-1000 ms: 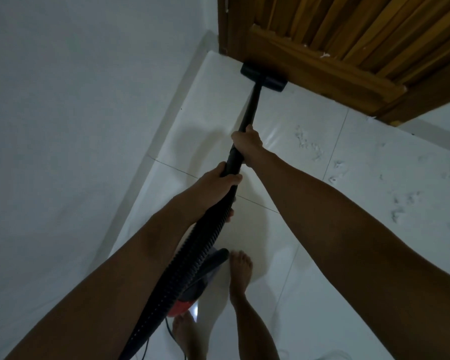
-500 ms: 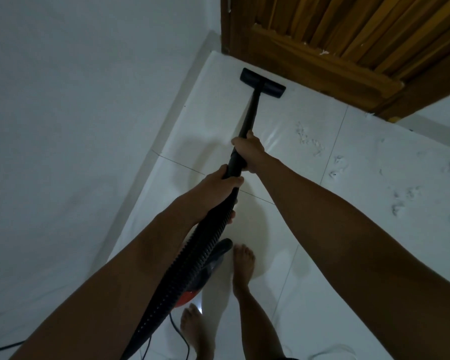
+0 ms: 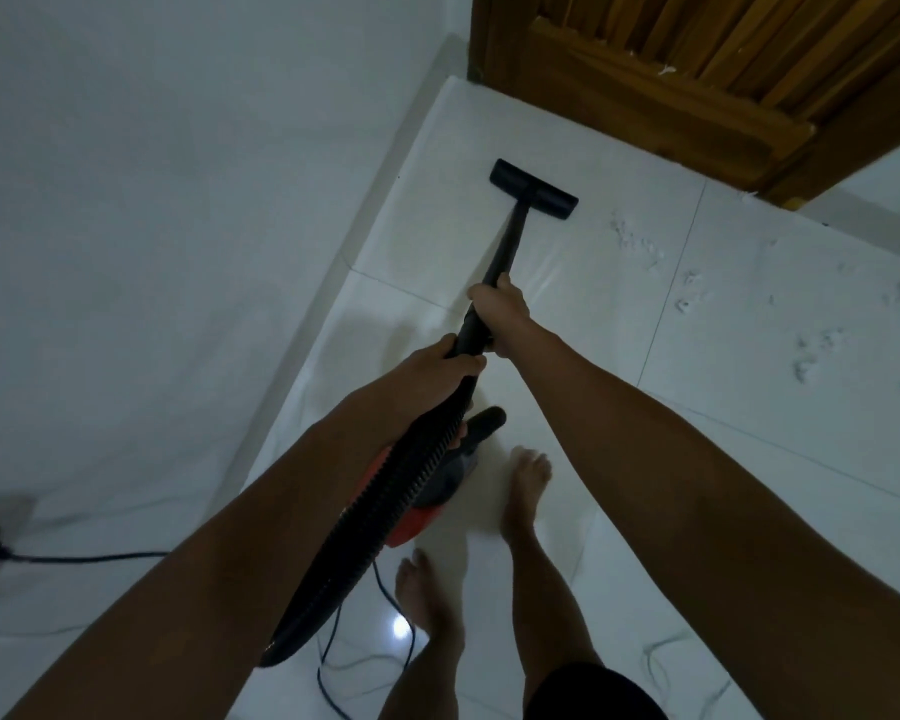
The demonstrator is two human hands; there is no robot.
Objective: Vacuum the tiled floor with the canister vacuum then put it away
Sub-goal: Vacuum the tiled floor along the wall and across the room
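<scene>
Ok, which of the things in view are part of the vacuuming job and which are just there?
Part of the job:
- floor head
- wand, gripped by right hand
- hose, gripped by left hand
- red canister
- power cord
- white crumbs on the tiled floor

Just there:
- wooden door
- white wall

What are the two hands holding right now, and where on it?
Both grip the vacuum wand: right hand on the rigid black tube, left hand just behind it where the ribbed hose joins.
</scene>
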